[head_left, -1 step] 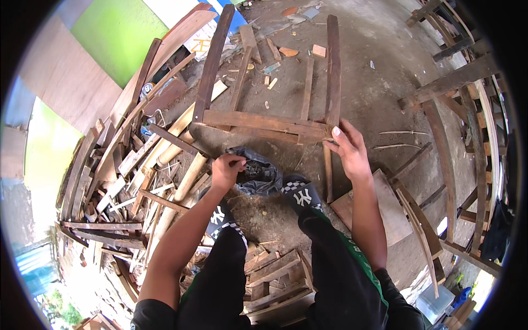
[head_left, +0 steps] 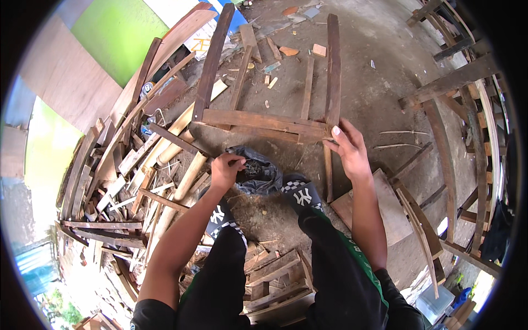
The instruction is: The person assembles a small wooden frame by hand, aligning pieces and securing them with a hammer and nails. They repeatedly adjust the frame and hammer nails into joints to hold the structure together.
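A dark brown wooden frame (head_left: 264, 120) of joined bars stands in front of me, its long legs stretching away from me. At its near right corner, my right hand (head_left: 352, 148) grips the wood with the thumb on the side. Between my feet sits a crumpled black plastic bag (head_left: 264, 184), its mouth spread, with a heap of small thin dark pieces like nails (head_left: 254, 168) inside. My left hand (head_left: 226, 171) is at the bag's left rim, fingertips pinched together over the opening. Whatever lies between those fingertips is too small to make out.
Piled scrap wood and poles (head_left: 184, 181) crowd the left side. More wooden frames (head_left: 440, 148) stand along the right, beside a flat board (head_left: 374, 212). Offcuts and a small wood block (head_left: 319, 50) lie on the dirt floor beyond. A slatted wooden piece (head_left: 280, 275) is below my legs.
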`<state>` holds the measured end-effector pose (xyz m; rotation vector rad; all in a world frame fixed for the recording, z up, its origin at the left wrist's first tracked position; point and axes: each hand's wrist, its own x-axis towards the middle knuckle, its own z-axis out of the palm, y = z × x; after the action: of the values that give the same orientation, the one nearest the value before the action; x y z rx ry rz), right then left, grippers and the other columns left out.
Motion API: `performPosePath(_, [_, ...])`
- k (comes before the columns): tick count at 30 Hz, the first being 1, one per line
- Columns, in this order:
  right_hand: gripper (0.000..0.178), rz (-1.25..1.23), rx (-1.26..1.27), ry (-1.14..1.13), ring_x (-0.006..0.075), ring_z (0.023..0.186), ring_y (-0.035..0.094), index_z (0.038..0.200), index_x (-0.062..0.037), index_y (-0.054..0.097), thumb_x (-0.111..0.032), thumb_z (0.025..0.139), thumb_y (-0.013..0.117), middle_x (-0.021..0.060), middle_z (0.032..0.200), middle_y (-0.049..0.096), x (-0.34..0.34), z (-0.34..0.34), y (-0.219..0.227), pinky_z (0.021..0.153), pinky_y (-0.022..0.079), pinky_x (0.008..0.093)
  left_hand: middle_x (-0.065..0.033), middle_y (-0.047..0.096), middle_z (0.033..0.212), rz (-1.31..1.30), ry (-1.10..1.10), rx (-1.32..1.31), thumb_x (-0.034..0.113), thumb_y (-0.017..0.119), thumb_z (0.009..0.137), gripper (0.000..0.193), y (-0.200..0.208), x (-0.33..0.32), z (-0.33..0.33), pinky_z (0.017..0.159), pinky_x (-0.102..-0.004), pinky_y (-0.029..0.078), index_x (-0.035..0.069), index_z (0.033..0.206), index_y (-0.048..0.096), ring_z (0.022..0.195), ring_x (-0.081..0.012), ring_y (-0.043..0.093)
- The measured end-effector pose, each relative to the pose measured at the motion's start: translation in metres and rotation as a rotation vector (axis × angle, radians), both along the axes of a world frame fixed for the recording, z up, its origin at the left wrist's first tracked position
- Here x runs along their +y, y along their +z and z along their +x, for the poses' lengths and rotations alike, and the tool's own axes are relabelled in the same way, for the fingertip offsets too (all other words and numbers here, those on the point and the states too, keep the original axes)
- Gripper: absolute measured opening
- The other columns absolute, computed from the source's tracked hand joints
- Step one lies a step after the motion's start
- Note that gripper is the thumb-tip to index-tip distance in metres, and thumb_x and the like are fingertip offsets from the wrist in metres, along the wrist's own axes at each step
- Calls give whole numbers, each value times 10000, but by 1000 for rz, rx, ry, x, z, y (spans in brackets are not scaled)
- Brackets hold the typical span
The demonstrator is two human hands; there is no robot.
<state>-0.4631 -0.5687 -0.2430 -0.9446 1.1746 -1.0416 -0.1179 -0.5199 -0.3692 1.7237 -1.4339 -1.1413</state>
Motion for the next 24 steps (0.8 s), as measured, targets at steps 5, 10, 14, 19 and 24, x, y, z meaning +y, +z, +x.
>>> performPosePath(5, [543,-10,36,1,205,1258,615,1456,11,538,-341,1051,622,98,1353,656,-2,5,3,1081,479,427,-154,751,878,162,178,342,174,674,1043,285,3,-4,8,748,-306,640,-105,1100,681,777,-217,773])
performPosePath(10, [563,-26,22,67,208,1276,611,1462,3,542,-369,1047,620,105,1357,661,-2,5,4,1094,465,421,-158,732,903,235,247,569,158,657,1053,270,9,0,11,716,-344,662,-102,1120,645,753,-234,767])
performPosePath(14, [579,-21,29,46,203,1274,612,1477,12,519,-370,1052,618,106,1358,654,-4,1,4,1090,477,419,-164,732,918,291,273,594,175,660,1053,288,17,2,9,729,-359,667,-103,1122,632,773,-244,770])
performPosePath(19, [589,-14,3,26,214,1276,616,1488,23,501,-363,1057,613,115,1371,648,-7,2,2,1093,481,424,-94,695,867,324,222,422,181,675,1046,246,14,3,16,653,-311,606,-48,1135,661,688,-178,711])
performPosePath(24, [562,-21,-38,6,153,1203,612,1433,36,551,-329,1026,681,86,1304,668,-4,2,3,1042,476,322,-60,622,757,181,209,294,119,631,1051,179,-5,-5,1,522,-311,543,-30,1141,672,589,-162,663])
